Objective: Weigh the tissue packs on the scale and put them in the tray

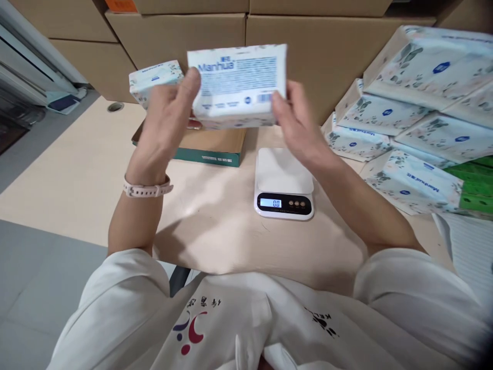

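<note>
A white packet of tissues (239, 85) with blue "Manhua" print is held up above the table, its text side facing me. My left hand (169, 113) grips its left end, thumb on the front, a pink band around the wrist. On the packet's right end my right hand (298, 121) is closed, thumb near the barcode. Below and to the right, a white kitchen scale (285, 174) lies on the table, and its lit display reads 0.0. Behind my left hand stands another tissue packet (156, 77), partly hidden. A shallow cardboard box (215, 149) with a green side sits under the held packet.
Several tissue packets (419, 103) are stacked on the right, next to green packs (477, 187). Large cardboard boxes (177, 38) form a wall at the back. A cable hole (115, 107) is in the table (69, 169) at the far left.
</note>
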The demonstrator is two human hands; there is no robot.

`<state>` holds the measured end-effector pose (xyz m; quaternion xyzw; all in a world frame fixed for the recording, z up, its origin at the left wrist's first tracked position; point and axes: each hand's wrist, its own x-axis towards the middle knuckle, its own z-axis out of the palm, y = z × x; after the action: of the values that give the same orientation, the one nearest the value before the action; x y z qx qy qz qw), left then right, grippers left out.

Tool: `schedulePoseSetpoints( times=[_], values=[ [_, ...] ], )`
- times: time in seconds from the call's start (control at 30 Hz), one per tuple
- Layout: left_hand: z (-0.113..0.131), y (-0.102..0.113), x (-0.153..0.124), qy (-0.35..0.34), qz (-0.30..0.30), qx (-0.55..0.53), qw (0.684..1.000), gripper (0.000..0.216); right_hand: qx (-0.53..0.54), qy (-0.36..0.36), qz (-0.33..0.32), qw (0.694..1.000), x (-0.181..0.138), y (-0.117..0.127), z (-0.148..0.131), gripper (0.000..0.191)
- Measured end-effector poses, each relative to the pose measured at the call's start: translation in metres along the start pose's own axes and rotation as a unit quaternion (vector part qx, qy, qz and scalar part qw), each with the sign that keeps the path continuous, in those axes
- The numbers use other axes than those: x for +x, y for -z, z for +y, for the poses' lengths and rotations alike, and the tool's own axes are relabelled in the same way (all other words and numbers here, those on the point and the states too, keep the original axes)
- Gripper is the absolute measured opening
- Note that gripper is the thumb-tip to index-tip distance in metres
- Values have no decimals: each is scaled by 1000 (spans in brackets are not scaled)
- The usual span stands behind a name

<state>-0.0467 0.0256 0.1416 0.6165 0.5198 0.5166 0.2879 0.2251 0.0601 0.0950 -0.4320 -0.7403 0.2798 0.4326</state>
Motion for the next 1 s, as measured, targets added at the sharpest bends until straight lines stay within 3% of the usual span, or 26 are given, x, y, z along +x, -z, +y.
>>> schedulePoseSetpoints(
  times=[0.07,0.17,0.3,0.43,0.53,0.63,0.77,0.87,1.0],
  values=[
    [14,-22,-17,10,-67,-20,998,62,15,-11,45,999,-27,30,-1,61],
    [10,-54,-34,88,-152,-35,984,58,9,-84,85,993,-71,55,9,63],
    [-14,-81,-42,126,-192,-64,971,66,17,-191,105,976,-112,58,38,74],
    [-28,-88,-42,118,-215,-24,969,76,45,-216,86,972,-129,51,57,79],
    [-39,-88,-43,129,-209,-9,969,75,58,-220,87,970,-138,47,63,78],
    [-62,-89,-51,162,-163,-44,972,67,76,-191,162,965,-150,43,77,72],
    [-97,-99,-71,207,-87,-112,968,34,100,-213,246,940,-162,39,103,68],
    [-111,-108,-82,207,-71,-143,965,16,121,-226,255,932,-163,40,112,66],
    [-112,-114,-86,207,-63,-180,960,19,111,-220,229,941,-162,41,110,66]
  ],
)
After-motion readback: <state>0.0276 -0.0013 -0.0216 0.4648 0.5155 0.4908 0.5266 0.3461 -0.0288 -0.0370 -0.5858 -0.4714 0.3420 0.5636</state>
